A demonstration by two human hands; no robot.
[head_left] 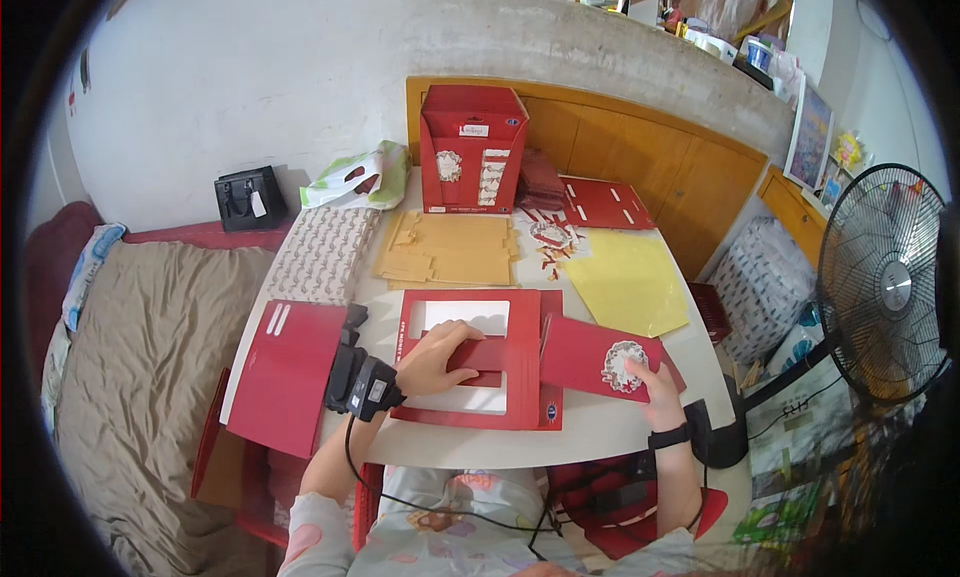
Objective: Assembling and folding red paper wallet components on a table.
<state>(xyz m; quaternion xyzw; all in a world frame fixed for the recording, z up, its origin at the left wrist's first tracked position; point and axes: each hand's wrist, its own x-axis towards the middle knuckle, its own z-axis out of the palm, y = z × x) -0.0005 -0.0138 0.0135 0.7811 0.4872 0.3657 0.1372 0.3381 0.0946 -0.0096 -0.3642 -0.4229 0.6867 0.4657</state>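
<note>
Two hands flatten and fold a red die-cut card box blank at the middle of a white table.

At lower left of the frame a stack of red card sheets (pixel 285 372) overhangs the table (pixel 600 422) edge. Just right of it the left hand (pixel 437 357), a black device strapped at its wrist, lies palm down with fingers spread, pressing the centre strip of the red box blank (pixel 470 367) with its two window cut-outs. Right of centre, the right hand (pixel 655 387) pinches the far flap (pixel 600 357) that carries a round white-patterned motif, thumb and fingers closed on its edge. The work looks to be at the folding stage: the flap seems due to swing over along its crease, which would call for the left hand to keep the panel pinned. Upper centre stand a finished red box (pixel 472 149) and tan card pieces (pixel 450 247); a yellow sheet (pixel 625 282) and a fan (pixel 885 282) lie right.
</note>
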